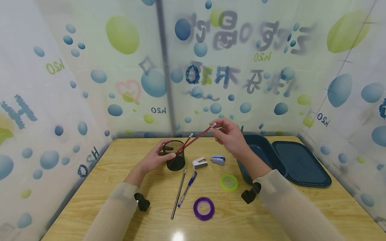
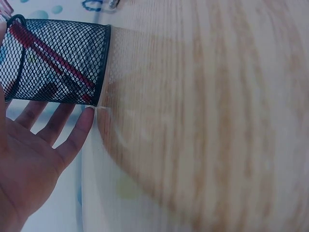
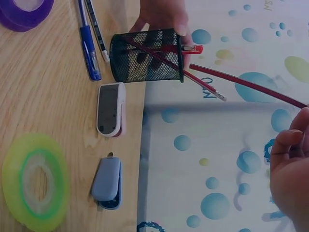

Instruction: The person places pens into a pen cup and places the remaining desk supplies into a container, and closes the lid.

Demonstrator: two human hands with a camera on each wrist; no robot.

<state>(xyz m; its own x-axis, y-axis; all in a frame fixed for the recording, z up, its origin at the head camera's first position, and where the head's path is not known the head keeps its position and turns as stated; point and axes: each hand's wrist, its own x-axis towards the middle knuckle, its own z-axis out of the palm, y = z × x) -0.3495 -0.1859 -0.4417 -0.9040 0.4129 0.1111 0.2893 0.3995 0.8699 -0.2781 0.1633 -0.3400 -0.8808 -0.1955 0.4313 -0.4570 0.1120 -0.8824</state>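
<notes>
My left hand (image 1: 152, 160) grips a black mesh pen cup (image 1: 176, 164), its thumb at the rim and the other fingers around the far side. Standing on the table, the cup holds a red pencil (image 3: 207, 86) with a white eraser and a red pen (image 3: 195, 49) with a clip. Up and to the right of the cup, my right hand (image 1: 230, 135) pinches another red pencil (image 3: 241, 82) near its eraser end. That pencil slants down toward the cup; its lower end appears just outside the cup's opening in the right wrist view.
A striped dark pencil (image 1: 179, 194) and a blue pen (image 1: 187, 189) lie before the cup. Nearby are a white stapler (image 1: 200, 163), a blue stapler (image 1: 218, 159), yellow-green tape (image 1: 222, 182) and purple tape (image 1: 197, 214). At right sit a dark blue bin (image 1: 272, 154) and its lid (image 1: 304, 164).
</notes>
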